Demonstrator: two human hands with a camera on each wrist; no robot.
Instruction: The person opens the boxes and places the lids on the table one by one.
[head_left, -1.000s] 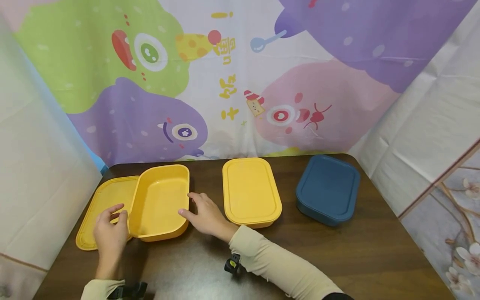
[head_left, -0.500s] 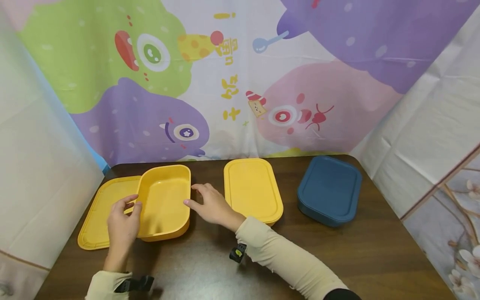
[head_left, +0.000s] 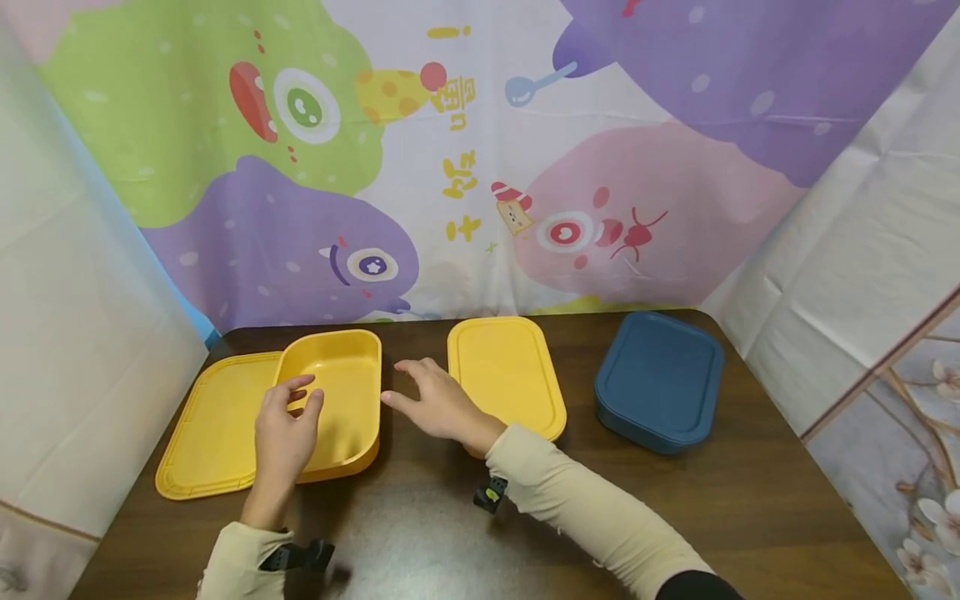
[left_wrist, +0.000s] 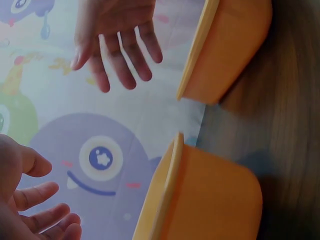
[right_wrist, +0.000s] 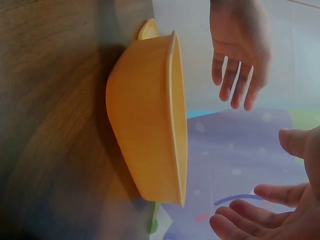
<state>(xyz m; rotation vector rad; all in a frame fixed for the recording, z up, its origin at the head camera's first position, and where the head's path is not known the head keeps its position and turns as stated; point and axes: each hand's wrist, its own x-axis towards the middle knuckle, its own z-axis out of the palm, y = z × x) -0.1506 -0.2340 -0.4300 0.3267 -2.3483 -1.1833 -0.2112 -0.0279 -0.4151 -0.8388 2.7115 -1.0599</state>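
Observation:
An uncovered yellow lunch box (head_left: 347,417) stands at the left of the table, one side over a flat yellow lid (head_left: 213,429). My left hand (head_left: 287,435) hovers above the box's near left part, fingers loosely bent with nothing in them. Just right of the box's right wall is my right hand (head_left: 444,407), thumb and fingers spread apart, holding nothing. In the left wrist view both the left hand (left_wrist: 35,200) and the right hand (left_wrist: 120,40) are off the boxes. The right wrist view shows the yellow box (right_wrist: 145,115) beside the right hand (right_wrist: 280,210).
A second yellow box (head_left: 506,375), with its lid on, stands mid-table behind my right forearm. Farther right is a lidded dark blue box (head_left: 660,379). The brown wooden table (head_left: 600,500) ends at a cartoon-printed curtain (head_left: 465,275).
My left hand has moved right, from over the lid to above the uncovered box. My right hand has drawn back from that box's right rim. The boxes keep their places.

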